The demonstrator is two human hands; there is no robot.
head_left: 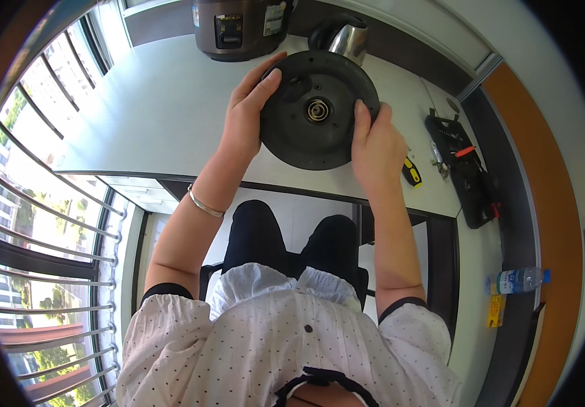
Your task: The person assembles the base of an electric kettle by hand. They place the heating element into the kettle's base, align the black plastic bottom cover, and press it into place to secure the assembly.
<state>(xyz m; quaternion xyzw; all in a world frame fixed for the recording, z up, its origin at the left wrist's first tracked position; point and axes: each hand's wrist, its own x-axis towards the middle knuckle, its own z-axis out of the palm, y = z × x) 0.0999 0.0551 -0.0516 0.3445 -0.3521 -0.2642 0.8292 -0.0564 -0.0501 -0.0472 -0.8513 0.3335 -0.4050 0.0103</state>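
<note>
Between my two hands I hold up a round black disc-shaped appliance part (294,136), with a brass-coloured coil spring (317,110) in a recess at its centre. Small holes and a curved slot show on its face. My left hand (248,105) grips the left rim, thumb on the front edge. On the right rim my right hand (379,142) has its thumb laid over the face, its fingers partly hidden behind. The part is tilted so its face is toward me, above the table's front edge.
A brown cooker body (241,30) stands at the back of the white table (150,115), with a steel kettle (348,41) beside it. To the right lie a yellow-black tool handle (412,172) and an open black tool case (472,183). Farther right are a water bottle (519,280) and a yellow box (496,311).
</note>
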